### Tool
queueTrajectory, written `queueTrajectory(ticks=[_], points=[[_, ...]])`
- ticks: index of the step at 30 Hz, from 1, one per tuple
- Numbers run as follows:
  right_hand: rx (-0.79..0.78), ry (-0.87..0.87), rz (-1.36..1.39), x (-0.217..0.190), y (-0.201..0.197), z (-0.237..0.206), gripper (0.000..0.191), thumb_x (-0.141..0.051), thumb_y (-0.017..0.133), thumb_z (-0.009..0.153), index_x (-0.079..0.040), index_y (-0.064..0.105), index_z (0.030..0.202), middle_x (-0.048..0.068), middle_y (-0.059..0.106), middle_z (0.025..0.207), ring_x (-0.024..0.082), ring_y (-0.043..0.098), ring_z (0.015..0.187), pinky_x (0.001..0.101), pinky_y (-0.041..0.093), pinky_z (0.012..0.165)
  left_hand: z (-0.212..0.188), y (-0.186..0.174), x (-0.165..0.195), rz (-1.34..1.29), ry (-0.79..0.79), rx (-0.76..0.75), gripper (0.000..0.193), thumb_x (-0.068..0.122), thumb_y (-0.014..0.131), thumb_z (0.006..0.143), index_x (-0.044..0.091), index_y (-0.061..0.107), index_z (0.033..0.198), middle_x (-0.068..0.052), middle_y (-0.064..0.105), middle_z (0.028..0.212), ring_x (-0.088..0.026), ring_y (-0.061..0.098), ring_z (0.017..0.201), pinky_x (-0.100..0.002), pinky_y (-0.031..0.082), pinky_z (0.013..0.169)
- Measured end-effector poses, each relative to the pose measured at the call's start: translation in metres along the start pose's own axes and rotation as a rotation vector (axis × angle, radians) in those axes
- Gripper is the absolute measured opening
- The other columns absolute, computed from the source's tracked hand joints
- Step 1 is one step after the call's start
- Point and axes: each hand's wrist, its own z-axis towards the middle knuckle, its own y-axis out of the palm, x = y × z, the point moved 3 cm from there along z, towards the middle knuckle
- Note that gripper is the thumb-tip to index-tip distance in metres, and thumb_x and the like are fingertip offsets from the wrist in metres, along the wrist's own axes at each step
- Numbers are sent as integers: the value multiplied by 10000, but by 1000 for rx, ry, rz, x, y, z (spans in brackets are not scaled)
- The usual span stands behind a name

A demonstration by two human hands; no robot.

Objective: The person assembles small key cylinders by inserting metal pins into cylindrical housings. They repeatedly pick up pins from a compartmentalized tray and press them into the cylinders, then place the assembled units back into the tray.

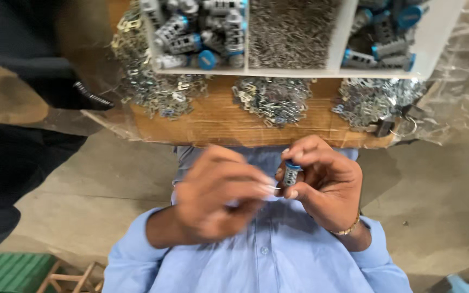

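Item: small grey ribbed metal cylinder with blue cap (291,172) | location: below wooden board (218,127), above light blue shirt | right hand (325,182): pinching cylinder upright | left hand (215,195): blurred, fingertips pressed together at cylinder's side, contents unclear | handling: steady right grip, align before pushing.

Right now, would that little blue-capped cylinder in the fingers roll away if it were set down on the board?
Probably, if laid on its side: the cylinder looks round. Its ribbed grey body seems metal, so likely stiff and weighty for its size. The right hand pinches it with fingertips alone, so it cannot be very slippery.
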Motion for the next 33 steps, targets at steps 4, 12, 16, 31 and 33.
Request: queueTrajectory(ticks=[4, 12, 16, 31, 33], points=[[28, -23, -142, -5, -6, -2, 382, 80, 841, 826, 35, 698, 1178, 207, 650, 1216, 182, 704, 941, 247, 640, 721, 4, 17, -1, 127, 32, 13, 342, -9, 876, 851, 83, 710, 1135, -42, 687, 1123, -260, 620, 955, -363, 547, 823], [-130, 104, -74, 9, 26, 14, 300, 20, 849, 832, 21, 741, 1112, 163, 683, 1160, 184, 734, 913, 279, 657, 755, -13, -16, -4, 138, -39, -199, 473, -2, 801, 653, 131, 738, 1103, -41, 689, 1053, -269, 578, 927, -371, 513, 829], [-414, -68, -197, -2, 31, 18, 289, -61, 897, 847, -46, 771, 1107, 98, 725, 1126, 195, 740, 1062, 292, 622, 927, -23, -9, -20, -516, -409, -189, 352, -41, 871, 794, 117, 702, 1059, -46, 606, 981, -141, 581, 906, -271, 478, 787], [-367, -13, -1, 2, 2, 1, 298, -33, 891, 849, 0, 769, 1119, 132, 694, 1160, 203, 726, 1054, 313, 615, 920, -26, 32, -6, -778, -651, -111, 353, 17, 837, 921, 15, 633, 1209, -78, 616, 1097, -121, 612, 972, -271, 531, 843], [-229, 9, 78, 3, -2, 3, 313, -23, 898, 833, 17, 732, 1096, 157, 659, 1173, 209, 718, 1028, 311, 645, 856, -21, 33, -4, -729, -691, -8, 387, 44, 831, 916, 11, 632, 1246, -75, 610, 1093, -116, 612, 967, -282, 540, 868]])
